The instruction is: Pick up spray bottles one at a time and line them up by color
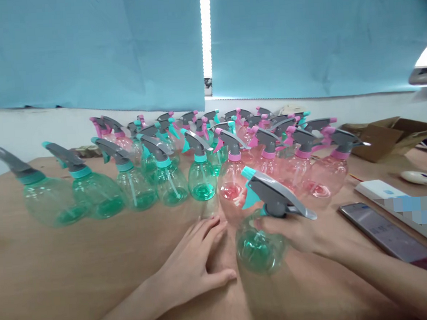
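My right hand point(293, 230) is closed around the neck of a green spray bottle point(259, 246), which has a grey head and a teal nozzle and trigger. The bottle tilts a little; its fingers are partly hidden behind it. To its left, my left hand point(196, 257) lies on the table with fingers stretched out and thumb apart, holding nothing. Just beyond the hands, a front row of spray bottles crosses the table: green ones point(202, 180) with teal collars on the left, pink ones point(231, 183) with pink collars on the right.
Behind the front row stand several more pink and green spray bottles point(168, 129). On the right lie a phone point(388, 236), a white box point(389, 192), a white computer mouse point(418, 177) and an open cardboard box point(386, 137). Blue blinds point(94, 51) hang behind the wooden table point(32, 277).
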`<state>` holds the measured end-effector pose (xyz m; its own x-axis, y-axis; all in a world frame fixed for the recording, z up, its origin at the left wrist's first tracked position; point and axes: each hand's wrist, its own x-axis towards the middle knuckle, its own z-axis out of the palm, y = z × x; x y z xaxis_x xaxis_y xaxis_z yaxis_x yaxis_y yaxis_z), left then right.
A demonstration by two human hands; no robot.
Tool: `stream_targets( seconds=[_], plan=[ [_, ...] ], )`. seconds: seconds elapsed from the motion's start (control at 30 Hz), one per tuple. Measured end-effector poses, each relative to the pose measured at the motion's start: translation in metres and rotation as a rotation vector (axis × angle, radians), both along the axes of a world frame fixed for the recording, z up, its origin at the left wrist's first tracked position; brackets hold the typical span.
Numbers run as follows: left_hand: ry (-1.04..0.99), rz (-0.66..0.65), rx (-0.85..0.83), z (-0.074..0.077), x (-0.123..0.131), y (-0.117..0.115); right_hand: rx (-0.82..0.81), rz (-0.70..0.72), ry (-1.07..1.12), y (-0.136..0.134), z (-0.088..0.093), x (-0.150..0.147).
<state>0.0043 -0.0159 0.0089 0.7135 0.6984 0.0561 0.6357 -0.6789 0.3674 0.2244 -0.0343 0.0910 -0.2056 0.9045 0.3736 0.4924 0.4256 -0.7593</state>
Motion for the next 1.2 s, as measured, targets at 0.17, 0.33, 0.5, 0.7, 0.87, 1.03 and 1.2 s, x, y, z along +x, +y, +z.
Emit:
stream_targets(
  seconds=[0.17, 0.33, 0.5, 0.7, 0.87, 1.03, 1.2],
  plan=[
    [-0.006, -0.012, 0.027, -0.001, 0.000, 0.001, -0.078, 0.063, 0.122, 0.001, 0.014, -0.004],
    [-0.001, -0.024, 0.037, -0.002, 0.001, 0.001, -0.013, 0.104, 0.088, 0.005, 0.010, -0.007],
    [0.007, -0.021, 0.045, -0.003, 0.000, 0.001, 0.026, 0.094, 0.082, 0.009, -0.006, -0.003],
    [0.016, -0.042, 0.046, 0.000, 0.001, 0.001, 0.001, 0.190, 0.180, 0.008, -0.007, -0.001],
    [-0.001, -0.049, 0.053, -0.001, 0.001, 0.001, -0.013, 0.194, 0.187, 0.009, -0.006, -0.002],
    [0.021, -0.047, 0.049, -0.001, 0.000, 0.001, -0.009, 0.165, 0.168, 0.010, -0.007, -0.002],
    [0.017, -0.049, 0.060, -0.001, 0.000, 0.002, -0.009, 0.128, 0.139, 0.008, -0.008, -0.002]
  ],
)
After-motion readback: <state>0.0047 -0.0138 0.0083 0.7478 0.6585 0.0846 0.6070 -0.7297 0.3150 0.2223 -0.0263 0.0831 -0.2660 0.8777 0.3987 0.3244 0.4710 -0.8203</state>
